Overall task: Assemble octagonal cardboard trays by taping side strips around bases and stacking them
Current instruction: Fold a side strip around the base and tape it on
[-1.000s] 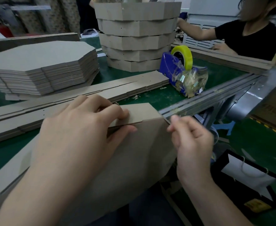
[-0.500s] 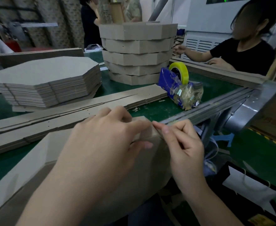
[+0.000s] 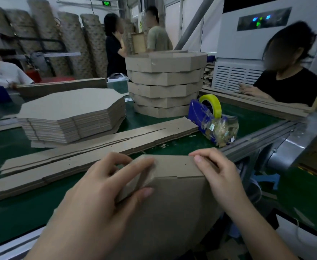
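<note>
Now right hand (image 3: 219,177) farther along strip (image 3: 172,166).

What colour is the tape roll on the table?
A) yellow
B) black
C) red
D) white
A: the tape roll sitting in the blue dispenser is bright yellow.
</note>
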